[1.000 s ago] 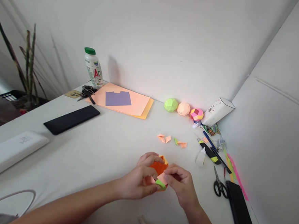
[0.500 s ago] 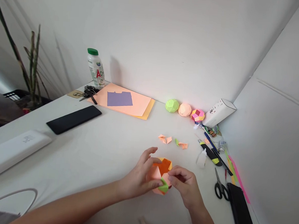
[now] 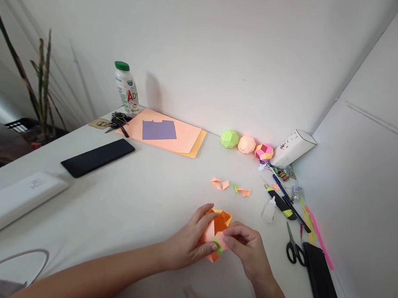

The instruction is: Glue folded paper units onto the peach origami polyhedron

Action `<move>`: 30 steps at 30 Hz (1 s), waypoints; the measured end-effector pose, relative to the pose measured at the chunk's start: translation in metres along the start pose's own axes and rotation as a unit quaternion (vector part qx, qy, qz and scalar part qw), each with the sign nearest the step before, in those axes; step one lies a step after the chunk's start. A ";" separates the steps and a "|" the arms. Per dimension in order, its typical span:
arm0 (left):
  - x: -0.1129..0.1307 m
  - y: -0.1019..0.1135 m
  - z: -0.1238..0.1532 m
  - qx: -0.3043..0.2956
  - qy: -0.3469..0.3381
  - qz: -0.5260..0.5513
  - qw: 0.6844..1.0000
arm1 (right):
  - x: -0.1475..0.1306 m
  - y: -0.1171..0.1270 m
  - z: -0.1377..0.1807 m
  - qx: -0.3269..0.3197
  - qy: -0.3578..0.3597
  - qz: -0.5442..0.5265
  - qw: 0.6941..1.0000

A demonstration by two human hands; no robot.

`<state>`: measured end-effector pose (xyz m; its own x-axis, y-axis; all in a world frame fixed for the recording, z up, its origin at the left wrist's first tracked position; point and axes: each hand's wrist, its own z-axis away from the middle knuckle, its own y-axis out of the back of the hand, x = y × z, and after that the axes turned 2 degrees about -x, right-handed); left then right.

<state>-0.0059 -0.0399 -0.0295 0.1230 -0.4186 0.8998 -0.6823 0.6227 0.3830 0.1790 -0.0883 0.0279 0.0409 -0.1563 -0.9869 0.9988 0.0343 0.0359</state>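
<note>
Low over the front of the table I see a partly built folded-paper ball [image 3: 209, 233] in orange, peach and green, hollow and open at the top. My left hand [image 3: 192, 239] wraps its left side, thumb on the green piece and fingers over the upper rim. On the right side, my right hand [image 3: 245, 245] pinches a peach flap of the ball between thumb and forefinger. Small peach folded pieces [image 3: 219, 184] lie beyond the hands, beside a green and peach pair [image 3: 242, 190]. A small white glue bottle [image 3: 268, 210] stands to the right.
Three finished paper balls [image 3: 246, 144] line the wall beside a white box [image 3: 295, 149]. Scissors [image 3: 295, 247], a utility knife [image 3: 279, 203] and a black phone [image 3: 322, 282] lie at right. Left are paper sheets [image 3: 186, 136], a black slab [image 3: 98, 157] and a bottle [image 3: 126, 89].
My left fingers have closed down further over the ball's rim. The ball has tilted slightly, while my right hand keeps its pinch in nearly the same place.
</note>
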 end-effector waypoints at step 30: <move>0.024 0.024 -0.011 -0.056 0.117 0.155 0.979 | 0.000 -0.006 0.002 -0.058 0.098 0.086 0.990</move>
<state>-0.0115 -0.0279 0.0033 0.0928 -0.0442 0.9947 -0.6309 0.7703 0.0931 0.1726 -0.0901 0.0275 0.1921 0.0562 -0.9798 0.9670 0.1595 0.1987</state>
